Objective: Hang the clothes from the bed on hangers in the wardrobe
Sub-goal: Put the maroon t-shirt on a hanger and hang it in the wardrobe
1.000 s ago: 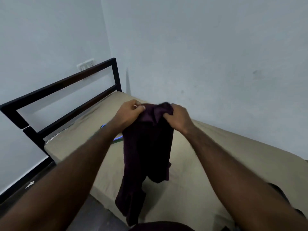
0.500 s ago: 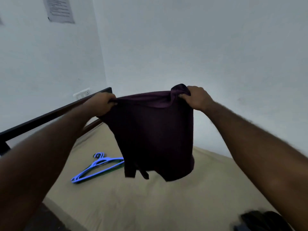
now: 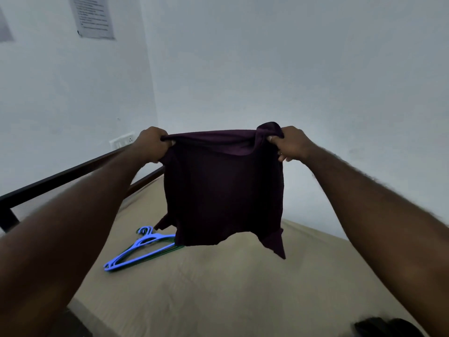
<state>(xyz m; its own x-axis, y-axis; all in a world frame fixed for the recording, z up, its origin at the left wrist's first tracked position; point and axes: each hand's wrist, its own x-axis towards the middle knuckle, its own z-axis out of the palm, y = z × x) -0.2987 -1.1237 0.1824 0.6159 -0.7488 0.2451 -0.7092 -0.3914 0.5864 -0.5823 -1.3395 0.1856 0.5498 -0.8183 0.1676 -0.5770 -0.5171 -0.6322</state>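
Observation:
A dark purple garment (image 3: 223, 190) hangs spread out in the air above the bed. My left hand (image 3: 151, 145) grips its upper left corner and my right hand (image 3: 290, 143) grips its upper right corner, where the cloth bunches up. The lower edge dangles free, with loose flaps at both bottom corners. Below and to the left, a stack of blue and green hangers (image 3: 141, 251) lies on the beige mattress (image 3: 218, 288), partly hidden behind the garment.
A black metal bed frame rail (image 3: 60, 177) runs along the left side. White walls meet in a corner behind the garment, with a switch plate (image 3: 121, 142) and a paper notice (image 3: 93, 18). A dark item (image 3: 386, 327) lies at the bottom right on the bed.
My hands have moved apart and upward, stretching the bunched garment out flat. The view has tilted up and the hangers have come into sight.

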